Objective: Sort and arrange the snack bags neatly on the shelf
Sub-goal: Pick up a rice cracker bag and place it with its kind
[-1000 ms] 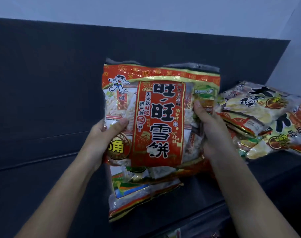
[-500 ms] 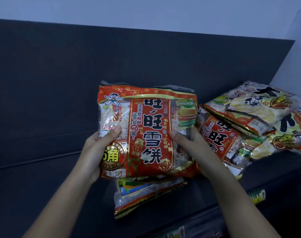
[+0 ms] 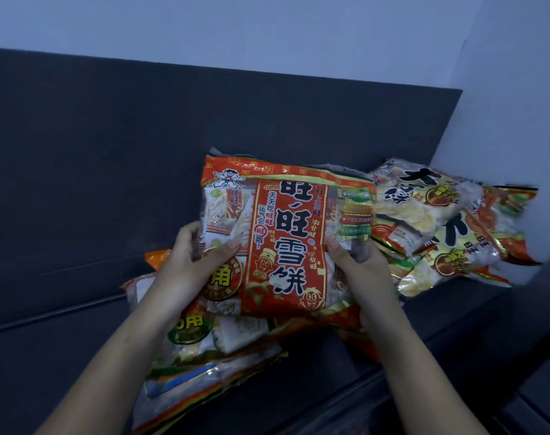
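Nearest the camera, two bare forearms are seen reaching up from the bottom edge over the dark shelf (image 3: 317, 378). Below the left hand (image 3: 189, 273), a flattened snack bag (image 3: 211, 356) is laid on the shelf, and small pale wrapped packets can be made out through its clear film beside a green round label. The left hand is closed on the left edge of a red snack bag (image 3: 286, 233), with the thumb laid across the front over a yellow round label and the fingers hidden behind. The right hand (image 3: 366, 273) is clamped on the same bag's lower right part, thumb on the front and fingers tucked behind. The red bag is held between the two hands, face up and tilted towards the camera, above the flattened bag; whether its lower edge is resting on that bag cannot be told. Through its clear panels, white individually wrapped crackers are visible. Behind the left hand, an orange corner of another bag (image 3: 156, 257) is exposed. Beyond the right hand and to its right, two pale bags with large black characters (image 3: 424, 208) (image 3: 477, 246) are piled overlapping, pale crackers being visible inside them. Farther back, a dark back panel (image 3: 142, 136) is seen, and above it a pale wall (image 3: 267, 32).
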Available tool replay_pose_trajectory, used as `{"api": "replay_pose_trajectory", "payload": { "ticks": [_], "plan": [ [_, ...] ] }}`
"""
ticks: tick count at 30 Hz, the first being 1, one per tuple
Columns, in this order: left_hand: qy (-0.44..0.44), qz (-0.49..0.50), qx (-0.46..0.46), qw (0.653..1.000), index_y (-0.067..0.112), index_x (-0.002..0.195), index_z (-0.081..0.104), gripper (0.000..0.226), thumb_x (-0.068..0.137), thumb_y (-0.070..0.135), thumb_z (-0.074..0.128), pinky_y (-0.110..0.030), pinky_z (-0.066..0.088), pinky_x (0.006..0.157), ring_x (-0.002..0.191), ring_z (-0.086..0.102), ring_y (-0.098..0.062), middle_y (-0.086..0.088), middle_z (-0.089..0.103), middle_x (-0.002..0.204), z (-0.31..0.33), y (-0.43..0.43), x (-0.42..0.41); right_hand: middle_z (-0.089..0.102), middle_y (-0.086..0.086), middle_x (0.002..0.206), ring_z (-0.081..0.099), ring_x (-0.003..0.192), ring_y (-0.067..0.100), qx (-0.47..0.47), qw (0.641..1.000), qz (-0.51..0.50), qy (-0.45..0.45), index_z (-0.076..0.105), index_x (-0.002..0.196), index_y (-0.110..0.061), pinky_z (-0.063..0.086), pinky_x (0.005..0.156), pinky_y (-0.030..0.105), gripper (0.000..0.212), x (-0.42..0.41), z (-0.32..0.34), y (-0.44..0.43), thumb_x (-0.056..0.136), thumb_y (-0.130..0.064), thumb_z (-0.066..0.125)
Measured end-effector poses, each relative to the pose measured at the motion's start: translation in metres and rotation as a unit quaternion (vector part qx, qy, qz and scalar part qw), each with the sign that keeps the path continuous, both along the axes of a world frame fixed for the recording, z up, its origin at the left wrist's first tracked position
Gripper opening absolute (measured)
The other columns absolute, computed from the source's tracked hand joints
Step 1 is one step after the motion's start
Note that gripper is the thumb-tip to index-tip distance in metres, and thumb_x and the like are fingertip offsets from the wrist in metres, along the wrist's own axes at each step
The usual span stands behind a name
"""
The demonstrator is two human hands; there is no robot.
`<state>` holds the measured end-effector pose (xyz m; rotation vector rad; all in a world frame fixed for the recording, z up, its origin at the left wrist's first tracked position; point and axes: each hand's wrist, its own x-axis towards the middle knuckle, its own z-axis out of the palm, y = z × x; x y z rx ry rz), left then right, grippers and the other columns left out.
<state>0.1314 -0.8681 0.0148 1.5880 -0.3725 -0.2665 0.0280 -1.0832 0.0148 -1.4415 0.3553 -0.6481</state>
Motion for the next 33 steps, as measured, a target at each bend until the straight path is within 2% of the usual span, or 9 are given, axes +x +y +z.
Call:
{"api": "replay_pose_trajectory", "payload": {
  "ticks": [4,12,15,17,20,24,27,29,33],
  "plan": [
    [-0.028,-0.017,0.034,0.999,0.026,0.14,0.035,0.072,0.077,0.047,0.063,-0.018,0.04,0.085,0.109,0.048,0.0,0.016,0.048,0.122,-0.008,-0.019,-0.006,0.071,-0.014,0.09,0.069,0.081,0.004,-0.055,0.995,-0.076,-0.027,0.055,0.104,-0.026,0.057,0.069,0.032,0.019,0.002,-0.001,-0.02,0.088,-0.026,0.065],
    [-0.06,-0.069,0.127,0.988,0.038,0.138,0.035,0.078,0.067,0.053,0.063,-0.027,0.037,0.1,0.125,0.041,-0.007,0.021,0.044,0.132,-0.016,-0.026,-0.005,0.063,-0.015,0.098,0.064,0.087,0.003,-0.124,0.981,-0.148,-0.007,0.05,0.118,-0.021,0.053,0.074,0.031,0.035,0.023,-0.01,-0.022,0.089,-0.037,0.063],
    [-0.078,-0.101,0.132,0.983,0.036,0.148,0.024,0.09,0.069,0.05,0.067,-0.028,0.029,0.11,0.132,0.025,0.003,0.024,0.027,0.144,-0.015,-0.035,-0.004,0.062,-0.012,0.113,0.064,0.096,-0.002,-0.112,0.98,-0.153,-0.058,0.043,0.129,-0.025,0.052,0.072,0.013,0.045,0.027,-0.003,-0.016,0.09,-0.032,0.064],
    [-0.096,-0.11,0.133,0.98,0.036,0.149,0.016,0.091,0.075,0.044,0.068,-0.022,0.022,0.109,0.131,0.018,0.008,0.027,0.019,0.144,-0.014,-0.044,-0.002,0.059,-0.006,0.12,0.061,0.103,0.002,-0.125,0.974,-0.172,-0.08,0.038,0.131,-0.029,0.051,0.077,0.014,0.048,0.031,0.002,-0.015,0.091,-0.03,0.063],
    [-0.084,-0.114,0.13,0.981,0.041,0.15,0.011,0.101,0.067,0.054,0.069,-0.035,0.018,0.117,0.142,0.011,-0.001,0.019,0.007,0.157,-0.015,-0.061,0.003,0.052,0.001,0.13,0.056,0.115,0.009,-0.131,0.967,-0.193,-0.102,0.033,0.137,-0.023,0.051,0.09,0.023,0.053,0.032,-0.002,-0.014,0.092,-0.025,0.062],
    [-0.053,-0.151,0.15,0.976,0.041,0.149,-0.001,0.103,0.076,0.044,0.072,-0.044,0.012,0.12,0.146,0.0,-0.01,0.011,-0.01,0.159,-0.022,-0.08,0.019,0.031,0.003,0.147,0.036,0.134,0.01,-0.186,0.951,-0.235,-0.072,0.022,0.147,-0.018,0.036,0.102,0.012,0.064,0.029,-0.026,-0.005,0.094,-0.018,0.058],
    [-0.037,-0.166,0.158,0.973,0.033,0.151,-0.005,0.102,0.082,0.031,0.071,-0.04,0.02,0.118,0.145,0.014,-0.014,0.004,0.0,0.16,-0.027,-0.085,0.029,0.016,-0.011,0.154,0.019,0.141,0.002,-0.165,0.968,-0.188,-0.009,0.01,0.152,-0.019,0.024,0.115,0.027,0.073,0.028,-0.047,0.014,0.095,-0.025,0.056],
    [-0.036,-0.159,0.165,0.973,0.028,0.152,-0.004,0.1,0.084,0.029,0.07,-0.039,0.023,0.117,0.143,0.02,-0.014,0.004,0.01,0.159,-0.03,-0.085,0.033,0.006,-0.024,0.144,0.009,0.131,-0.012,-0.12,0.98,-0.153,0.033,-0.001,0.152,-0.021,0.016,0.113,0.02,0.078,0.025,-0.054,0.026,0.096,-0.03,0.052],
    [-0.077,-0.171,0.188,0.964,0.03,0.152,0.007,0.095,0.082,0.036,0.071,-0.035,0.028,0.115,0.136,0.032,-0.009,0.009,0.027,0.152,-0.03,-0.076,0.029,0.007,-0.017,0.154,0.007,0.135,-0.006,-0.057,0.987,-0.141,0.041,-0.005,0.152,-0.025,0.014,0.112,0.023,0.082,0.022,-0.05,0.029,0.095,-0.03,0.055]
  ]
}}
